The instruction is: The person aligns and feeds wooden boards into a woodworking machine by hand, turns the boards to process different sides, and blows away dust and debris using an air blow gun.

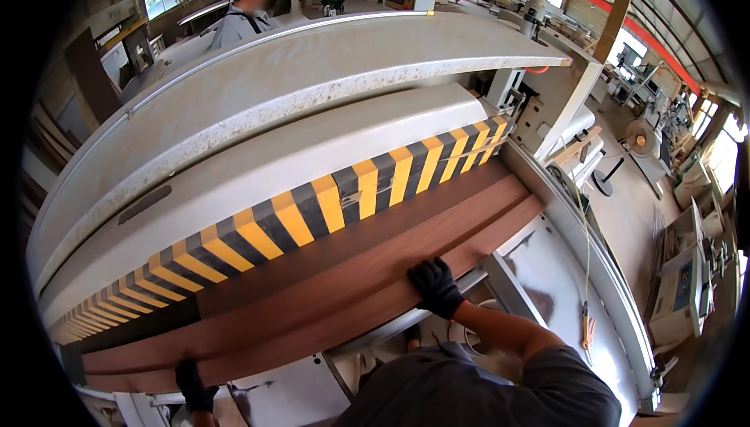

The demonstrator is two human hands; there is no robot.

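Note:
Long reddish-brown wooden boards (312,306) lie side by side on the machine bed, their far edge close to a yellow-and-black striped beam (324,204). A narrower board (476,251) runs along the side nearest me. My right hand (435,287), in a black glove with a red cuff, grips this front board right of the middle, fingers curled over its top. Near the left end, my left hand (191,386), also black-gloved, holds the same front edge, its fingertips on the wood. The undersides of both hands are hidden.
A curved grey machine cover (328,75) arches above the beam. Behind it stands another person (246,9). A metal side rail (578,247) borders the bed on the right, with an orange-tipped cord (587,329) hanging by it. A fan (641,138) stands farther right.

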